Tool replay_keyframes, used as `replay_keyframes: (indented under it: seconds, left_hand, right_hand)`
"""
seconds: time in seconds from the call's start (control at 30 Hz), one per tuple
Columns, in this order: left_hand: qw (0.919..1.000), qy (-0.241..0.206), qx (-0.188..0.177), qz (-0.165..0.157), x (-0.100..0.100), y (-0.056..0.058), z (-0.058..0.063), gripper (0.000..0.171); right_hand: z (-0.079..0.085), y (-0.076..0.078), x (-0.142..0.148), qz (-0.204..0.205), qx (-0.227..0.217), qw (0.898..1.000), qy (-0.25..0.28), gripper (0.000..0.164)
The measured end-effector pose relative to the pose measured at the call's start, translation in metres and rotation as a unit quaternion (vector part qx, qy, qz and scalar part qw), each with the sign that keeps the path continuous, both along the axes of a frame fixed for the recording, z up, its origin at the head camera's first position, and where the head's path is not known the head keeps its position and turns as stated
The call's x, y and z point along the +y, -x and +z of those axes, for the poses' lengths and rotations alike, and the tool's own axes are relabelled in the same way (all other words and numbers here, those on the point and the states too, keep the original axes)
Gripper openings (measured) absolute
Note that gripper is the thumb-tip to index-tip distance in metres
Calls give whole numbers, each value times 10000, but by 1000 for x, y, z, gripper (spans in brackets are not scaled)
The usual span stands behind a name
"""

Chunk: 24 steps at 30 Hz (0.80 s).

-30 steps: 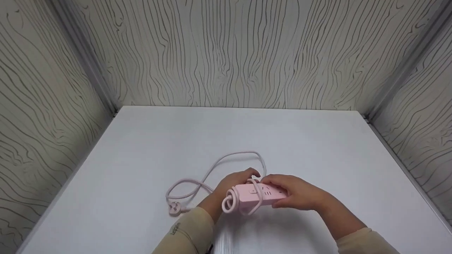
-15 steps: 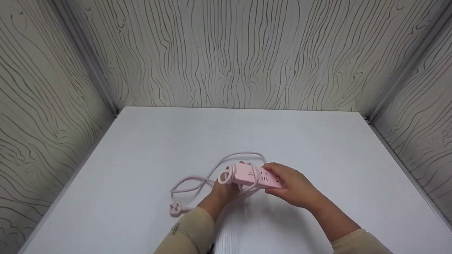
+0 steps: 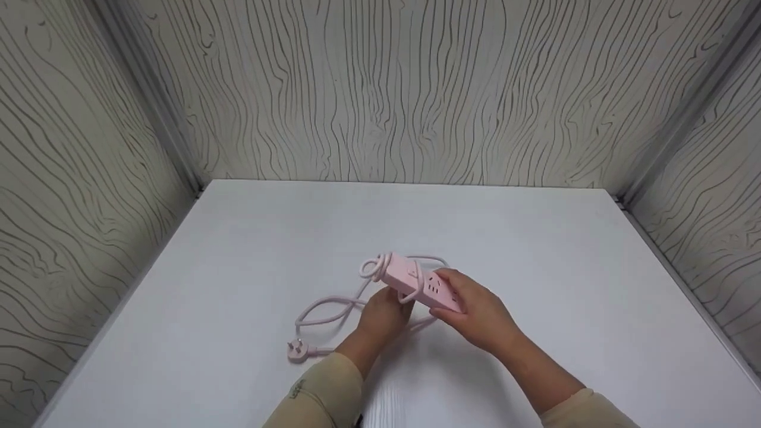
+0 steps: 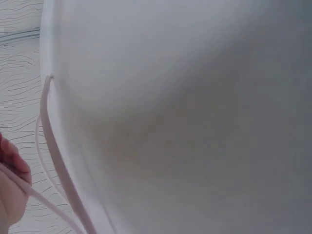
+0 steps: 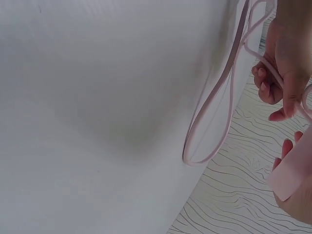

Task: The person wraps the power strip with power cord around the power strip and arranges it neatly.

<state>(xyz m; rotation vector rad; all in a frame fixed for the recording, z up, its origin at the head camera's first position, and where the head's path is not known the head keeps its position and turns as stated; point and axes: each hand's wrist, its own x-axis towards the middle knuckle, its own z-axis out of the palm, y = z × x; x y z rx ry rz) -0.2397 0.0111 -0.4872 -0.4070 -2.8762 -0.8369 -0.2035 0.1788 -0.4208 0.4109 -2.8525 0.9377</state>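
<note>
My right hand (image 3: 484, 312) grips one end of a pink power strip (image 3: 440, 291), held above the table with its sockets facing up. The strip's pale pink cord (image 3: 422, 279) wraps around its body and makes small coils at the far end. My left hand (image 3: 383, 315) is below the strip in the head view. In the right wrist view the left hand (image 5: 287, 73) has curled fingers and its thumb over the cord (image 5: 268, 63). Lower in that view, the right hand (image 5: 297, 207) holds the strip (image 5: 290, 170). The left wrist view shows the cord crossing the left hand (image 4: 12, 190).
The rest of the cord lies in loose loops (image 3: 324, 309) on the white table (image 3: 238, 255). Its three-pin plug (image 3: 297, 351) rests left of the left forearm. Wood-patterned panels (image 3: 380, 89) stand behind and at both sides.
The power strip has moved up and left in the head view, and its coiled end has swung farther away. Both hands have moved with it; the loose cord has shifted slightly.
</note>
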Motion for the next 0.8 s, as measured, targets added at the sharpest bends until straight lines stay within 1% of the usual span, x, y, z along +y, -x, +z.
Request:
replay_keyframes:
  seconds: [0.13,0.2,0.23,0.3,0.37,0.43,0.53,0.67,0.8]
  left_hand:
    - [9997,68,133,-187,2,-2,-3,33]
    - [9991,141,252,-297,2,-3,-3,31]
    - [9989,151,238,-363,2,-4,-2,30]
    - [9983,169,114,-538,2,-4,-1,30]
    - [9967,223,-21,-786,2,-5,0,29]
    - [9941,324,-241,-1008,2,-6,2,28]
    - [9900,460,-373,-1279,0,-8,2,24]
    - [9871,511,-644,-1371,-4,-10,1,27]
    - [9861,521,-806,-1356,-10,-8,1,35]
  right_hand:
    - [0,2,-3,-160,51,9999,21,57]
    - [0,3,-5,-205,94,9997,21,58]
    - [0,3,-5,-230,101,9997,38,59]
    - [0,4,-5,-298,114,9994,92,59]
    - [0,5,-5,-389,146,9990,140,58]
    - [1,7,-4,-510,139,9985,124,57]
    - [2,11,-1,-705,74,9975,15,56]
    - [1,14,4,-900,164,9956,-185,56]
    - [-2,16,8,-1018,596,9921,-429,55]
